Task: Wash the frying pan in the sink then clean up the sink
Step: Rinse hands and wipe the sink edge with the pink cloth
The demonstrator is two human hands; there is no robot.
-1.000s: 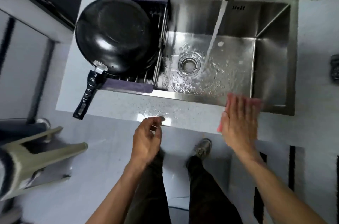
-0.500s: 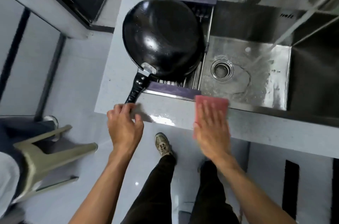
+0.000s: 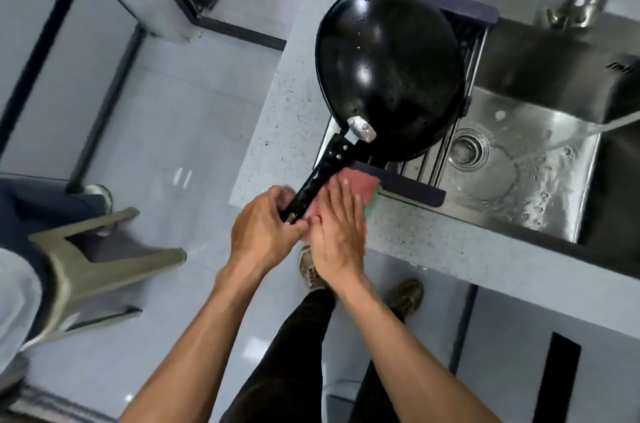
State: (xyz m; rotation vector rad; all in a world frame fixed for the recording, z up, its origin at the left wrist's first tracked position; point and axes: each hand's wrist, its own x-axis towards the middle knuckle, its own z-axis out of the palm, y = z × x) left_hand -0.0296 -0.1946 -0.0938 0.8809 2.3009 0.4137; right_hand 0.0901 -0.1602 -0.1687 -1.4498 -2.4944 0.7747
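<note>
The black frying pan (image 3: pixel 388 69) lies upside down on a drain rack (image 3: pixel 408 185) across the left end of the steel sink (image 3: pixel 519 180). Its black handle (image 3: pixel 322 177) sticks out over the counter's front edge. My left hand (image 3: pixel 263 228) grips the end of that handle. My right hand (image 3: pixel 341 228) lies flat, fingers straight, pressing a pink sponge cloth (image 3: pixel 360 182) with a green edge onto the counter right beside the handle. Water streams from the tap (image 3: pixel 585 3) into the basin near the drain (image 3: pixel 467 147).
A speckled grey counter (image 3: pixel 433 239) frames the sink. A beige plastic stool (image 3: pixel 93 249) stands on the floor to the left, with another person's leg beside it. My own legs and shoes are below the counter edge.
My view has swung left. My left hand went from resting near the counter edge to gripping the pan handle. My right hand slid the pink cloth leftwards along the counter up to the handle.
</note>
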